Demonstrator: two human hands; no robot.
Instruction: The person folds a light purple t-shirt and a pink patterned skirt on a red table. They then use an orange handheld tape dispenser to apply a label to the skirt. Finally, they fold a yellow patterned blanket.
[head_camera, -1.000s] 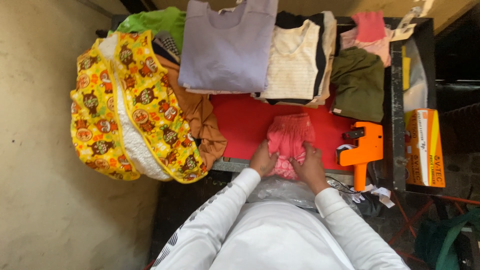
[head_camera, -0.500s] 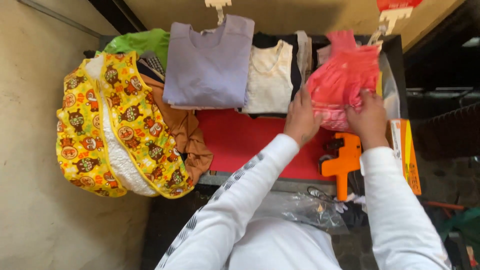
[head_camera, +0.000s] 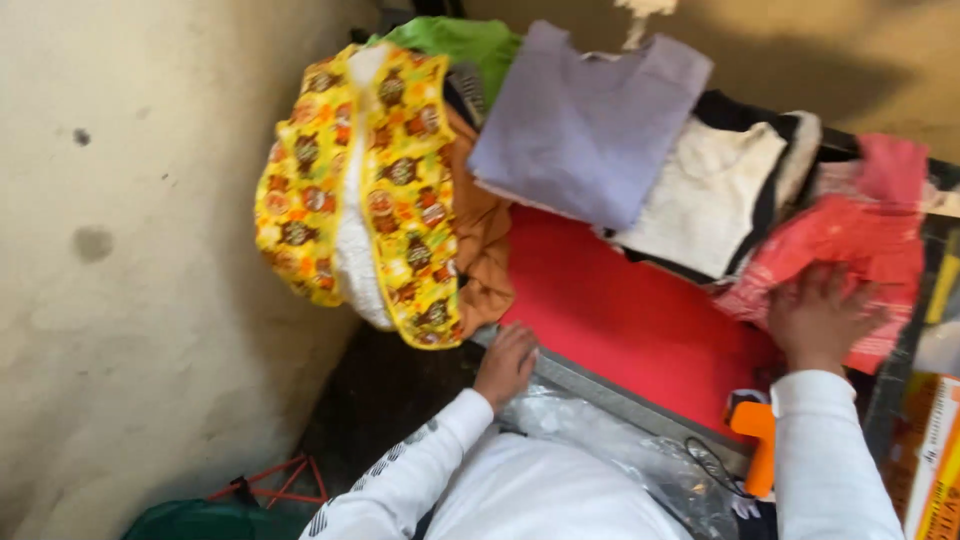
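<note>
Your right hand (head_camera: 822, 318) lies open on the pink cloth (head_camera: 850, 240); your left hand (head_camera: 507, 362) rests open on the red bench (head_camera: 630, 310) edge.

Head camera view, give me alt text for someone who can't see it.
The right hand presses a pink garment onto stacked clothes beside a red table. The left hand rests at the table's edge, near a yellow patterned garment.

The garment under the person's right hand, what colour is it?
The garment under the right hand is pink-red, seen in the head view, the only one.
</note>
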